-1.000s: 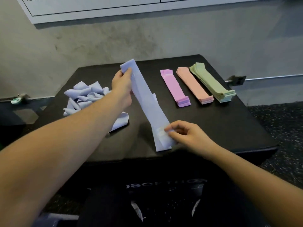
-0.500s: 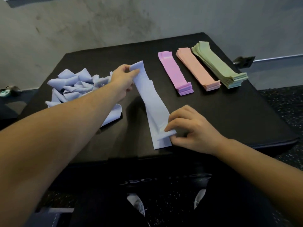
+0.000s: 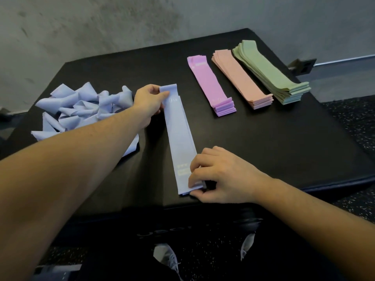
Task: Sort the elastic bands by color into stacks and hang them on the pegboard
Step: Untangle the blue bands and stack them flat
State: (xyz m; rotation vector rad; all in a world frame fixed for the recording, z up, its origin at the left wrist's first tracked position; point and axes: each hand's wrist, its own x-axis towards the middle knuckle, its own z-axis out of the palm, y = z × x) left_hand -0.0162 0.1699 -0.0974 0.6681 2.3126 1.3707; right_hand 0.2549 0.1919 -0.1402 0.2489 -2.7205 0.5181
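A pale blue elastic band (image 3: 179, 136) lies flat and lengthwise on the black table (image 3: 274, 151), on top of at least one other blue band. My left hand (image 3: 149, 102) pinches its far end. My right hand (image 3: 219, 175) pinches its near end at the table's front edge. A loose heap of crumpled blue bands (image 3: 81, 106) sits at the left, partly hidden by my left forearm. At the back right lie three neat stacks: purple (image 3: 211, 86), pink (image 3: 241, 78) and green (image 3: 269, 72).
A grey concrete wall rises behind the table. A metal bracket with a rail (image 3: 302, 64) sticks out at the right. Speckled dark floor and my shoes (image 3: 168, 258) show below the table's front edge. No pegboard is in view.
The blue band was held up at a slant by my left hand; it has been lowered flat onto the table. The camera has tilted down.
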